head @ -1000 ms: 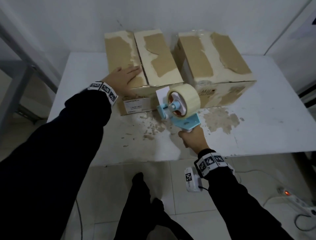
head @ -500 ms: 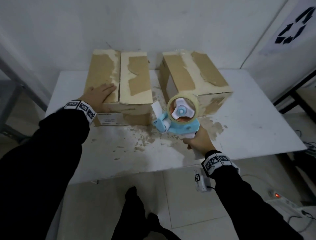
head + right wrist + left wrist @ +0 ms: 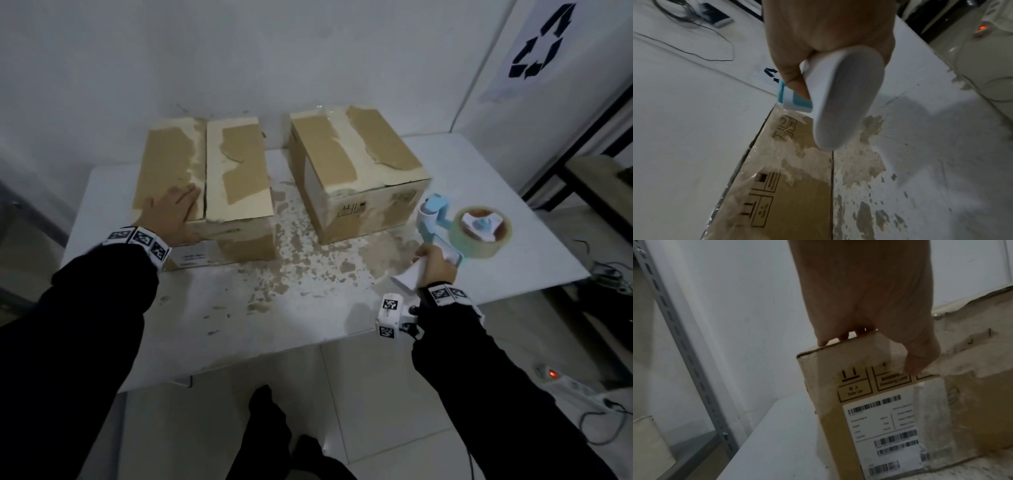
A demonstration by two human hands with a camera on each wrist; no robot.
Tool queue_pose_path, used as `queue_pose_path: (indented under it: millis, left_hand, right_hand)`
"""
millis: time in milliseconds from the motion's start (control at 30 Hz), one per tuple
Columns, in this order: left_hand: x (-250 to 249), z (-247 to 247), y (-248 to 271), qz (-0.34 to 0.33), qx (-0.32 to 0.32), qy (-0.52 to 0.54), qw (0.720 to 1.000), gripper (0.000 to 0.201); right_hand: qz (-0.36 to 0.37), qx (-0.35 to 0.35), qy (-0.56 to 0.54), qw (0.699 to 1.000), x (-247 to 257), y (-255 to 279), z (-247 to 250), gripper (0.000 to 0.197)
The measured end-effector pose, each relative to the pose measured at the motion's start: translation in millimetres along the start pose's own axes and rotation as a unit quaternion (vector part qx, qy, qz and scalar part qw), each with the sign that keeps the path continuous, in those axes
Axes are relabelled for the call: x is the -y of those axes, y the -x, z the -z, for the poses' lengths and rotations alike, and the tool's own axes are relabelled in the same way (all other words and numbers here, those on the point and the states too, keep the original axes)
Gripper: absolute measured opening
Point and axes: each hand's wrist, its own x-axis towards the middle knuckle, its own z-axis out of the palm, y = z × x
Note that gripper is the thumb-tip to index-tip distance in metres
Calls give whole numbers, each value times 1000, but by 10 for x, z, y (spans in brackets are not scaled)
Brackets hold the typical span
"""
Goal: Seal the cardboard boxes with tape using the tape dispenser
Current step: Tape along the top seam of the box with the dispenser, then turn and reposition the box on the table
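Observation:
Two worn cardboard boxes stand side by side on the white table (image 3: 513, 246). My left hand (image 3: 173, 214) lies flat on the left box (image 3: 239, 192) near its front left corner; in the left wrist view the thumb (image 3: 914, 363) hangs over the labelled front face (image 3: 879, 426). My right hand (image 3: 436, 265) grips the white handle (image 3: 838, 100) of the blue tape dispenser (image 3: 435, 216), which lies turned on its side just right of the right box (image 3: 356, 171). Its tape roll (image 3: 479, 233) faces up. Clear tape shines on that box's side (image 3: 789, 178).
Torn cardboard flakes (image 3: 301, 260) litter the table between and in front of the boxes. A grey metal shelf post (image 3: 684, 353) stands left of the table. On the floor at the right lies a power strip (image 3: 561, 380) with cables; a dark rack (image 3: 582, 164) stands behind it.
My right hand has carried the dispenser from in front of the gap between the boxes to the right side of the right box and tipped it on its side. The left hand stays put.

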Motion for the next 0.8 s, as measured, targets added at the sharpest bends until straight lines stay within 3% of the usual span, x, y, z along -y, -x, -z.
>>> queue_pose_path:
  millis: [133,233,300,367,467,500,533,600,700,800]
  left_hand:
    - [3,-7,6,1,-2,5,1000,98]
    - [2,-13,9,0,-3,13,1000,98]
    - [9,-29,10,2,2,20,1000,98]
    - [18,-55,6,3,3,22,1000,99]
    - [15,-81,8,5,-1,24,1000,100]
    - [8,-83,11,5,1,23,1000,100]
    - [3,-76,17,5,3,21,1000,100]
    - [-2,-47,33,3,12,24,1000,99]
    - [-6,9,71,-10,32,19,999,98]
    - [3,45,104,-20,42,37,998,95]
  right_hand:
    - [-43,83,-4,996,-101,-29,-122,23]
    - [-50,112,4,992,-194,-76,-264,43]
    - [-11,129,117,985,-242,-138,-331,51]
    - [35,126,286,949,-283,-161,-361,64]
    - [96,177,399,894,-331,-135,-429,70]
    - [74,189,361,910,-369,-260,-468,71]
    - [-6,195,297,935,-427,-406,-543,73]
    - [-112,177,241,948,-422,-442,-642,75]
    - [-76,147,319,933,-262,-199,-692,69]
    - [28,105,373,921,-130,41,-782,69]
